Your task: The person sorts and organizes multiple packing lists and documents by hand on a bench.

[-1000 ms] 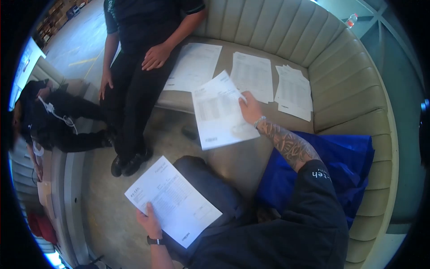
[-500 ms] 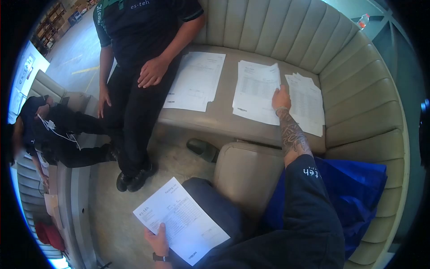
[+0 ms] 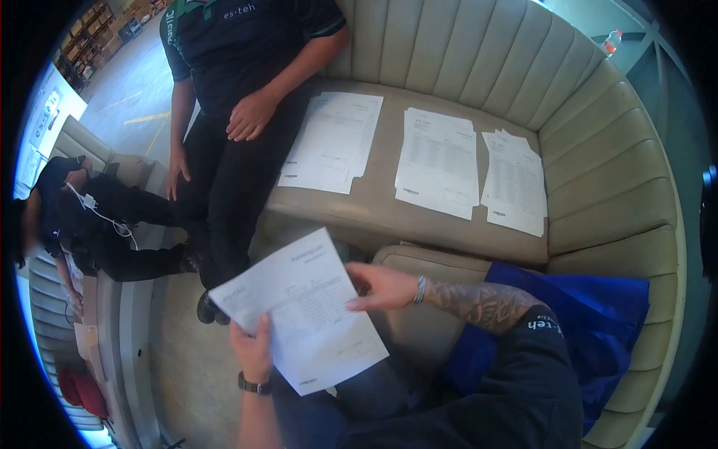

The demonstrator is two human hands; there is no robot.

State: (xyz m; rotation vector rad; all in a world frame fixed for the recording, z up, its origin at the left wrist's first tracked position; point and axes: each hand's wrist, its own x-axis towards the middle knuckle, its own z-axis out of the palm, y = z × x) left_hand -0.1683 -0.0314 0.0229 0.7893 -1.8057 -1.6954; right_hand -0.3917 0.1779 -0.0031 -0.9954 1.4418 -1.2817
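A printed packing list sheet (image 3: 307, 322) is held over my lap, tilted. My left hand (image 3: 253, 346), with a dark watch at the wrist, grips its lower left edge, thumb on top. My right hand (image 3: 381, 286), below a tattooed forearm, pinches the sheet's right edge, thumb over the print and fingers partly hidden behind. On the bench seat lie three stacks of printed papers: a left stack (image 3: 335, 142), a middle stack (image 3: 437, 163) and a right stack (image 3: 514, 183).
A person (image 3: 247, 67) in dark clothes sits on the bench at the left, hands on the thighs. Another person (image 3: 56, 179) sits farther left with a white cable. A blue bag (image 3: 598, 314) lies at my right. A bottle (image 3: 612, 43) stands behind the backrest.
My right hand has left the middle stack and come down to the sheet, now gripping its edge. The sheet has risen and shifted upward with my left hand.
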